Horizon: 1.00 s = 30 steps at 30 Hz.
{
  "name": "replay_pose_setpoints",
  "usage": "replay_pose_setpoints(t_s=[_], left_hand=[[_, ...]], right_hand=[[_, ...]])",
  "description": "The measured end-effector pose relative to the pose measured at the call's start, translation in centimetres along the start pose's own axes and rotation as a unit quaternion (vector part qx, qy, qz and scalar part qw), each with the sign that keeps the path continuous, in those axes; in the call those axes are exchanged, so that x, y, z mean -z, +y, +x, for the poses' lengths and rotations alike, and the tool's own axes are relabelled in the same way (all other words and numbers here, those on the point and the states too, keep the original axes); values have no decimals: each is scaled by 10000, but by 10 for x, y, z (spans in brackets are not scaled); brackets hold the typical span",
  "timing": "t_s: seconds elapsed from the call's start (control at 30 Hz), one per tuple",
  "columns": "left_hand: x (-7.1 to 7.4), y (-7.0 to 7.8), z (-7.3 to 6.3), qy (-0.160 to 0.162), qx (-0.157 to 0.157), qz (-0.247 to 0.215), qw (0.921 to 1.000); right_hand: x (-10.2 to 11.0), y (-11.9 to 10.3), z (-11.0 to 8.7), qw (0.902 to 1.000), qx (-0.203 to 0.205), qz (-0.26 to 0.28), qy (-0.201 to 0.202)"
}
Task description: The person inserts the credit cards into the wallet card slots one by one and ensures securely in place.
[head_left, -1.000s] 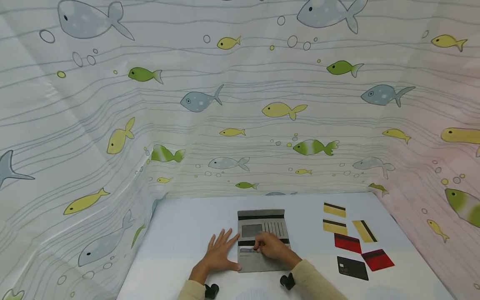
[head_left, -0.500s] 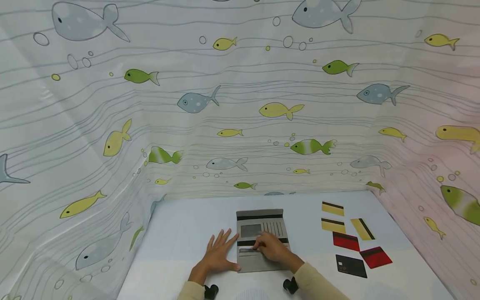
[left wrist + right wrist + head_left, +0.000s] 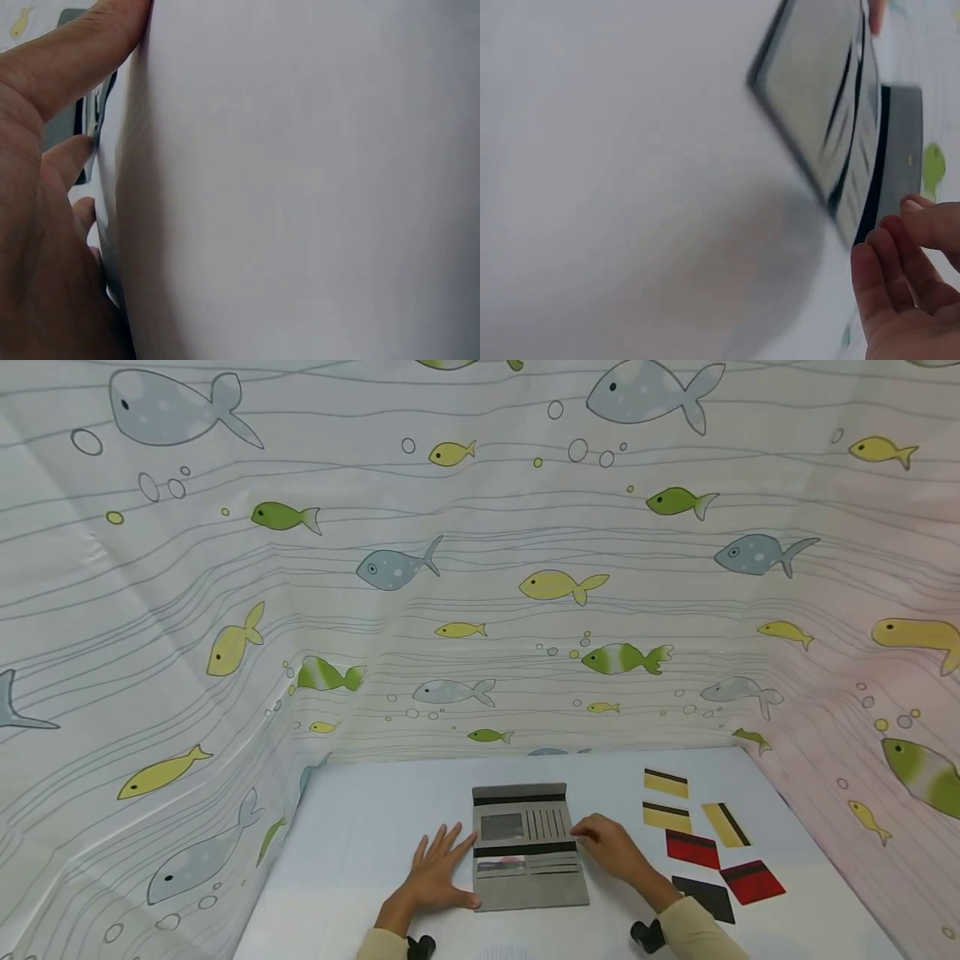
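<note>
Head: wallet (image 3: 529,850) lies open midway between the tabletop's (image 3: 375,793) side edges. Spread left hand (image 3: 435,877), gripping nothing, seems to brace it lightly; a sideways tug could skew it. The right hand (image 3: 615,850) has gone from its lower half to its right edge.

Left wrist: thumb extended.

Right wrist: fingers curved; pinching, can't tell.

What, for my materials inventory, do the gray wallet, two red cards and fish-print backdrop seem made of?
The gray wallet looks like leather or imitation leather, given its matte surface and folded flap. The two red cards are probably smooth plastic: thin, flat, crisp-edged, with dark stripes. The fish-print backdrop could be plastic sheeting or coated fabric; it creases and shows a faint sheen.
</note>
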<state>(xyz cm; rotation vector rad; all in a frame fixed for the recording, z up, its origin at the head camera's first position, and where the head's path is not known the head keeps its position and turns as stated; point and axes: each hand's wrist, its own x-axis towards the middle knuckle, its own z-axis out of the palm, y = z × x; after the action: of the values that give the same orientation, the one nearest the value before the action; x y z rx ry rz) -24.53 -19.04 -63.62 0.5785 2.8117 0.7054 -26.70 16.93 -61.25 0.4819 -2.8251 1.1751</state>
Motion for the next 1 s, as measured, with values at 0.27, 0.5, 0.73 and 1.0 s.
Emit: replay_pose_setpoints(t_s=[0.27,0.5,0.73,1.0], left_hand=[[1,0,-1,2,-7,-18,10000],[0,-1,-1,-26,40,39,10000],[0,-4,2,11,-16,7,10000],[-2,-4,1,-14,-34,46,10000]], right_hand=[[63,50,-19,9948,-838,-499,288],[104,92,-36,9877,-1233,-928,267],[132,116,-44,9776,-1693,-1237,-203],[142,129,-50,9637,-2145,-1388,-774]])
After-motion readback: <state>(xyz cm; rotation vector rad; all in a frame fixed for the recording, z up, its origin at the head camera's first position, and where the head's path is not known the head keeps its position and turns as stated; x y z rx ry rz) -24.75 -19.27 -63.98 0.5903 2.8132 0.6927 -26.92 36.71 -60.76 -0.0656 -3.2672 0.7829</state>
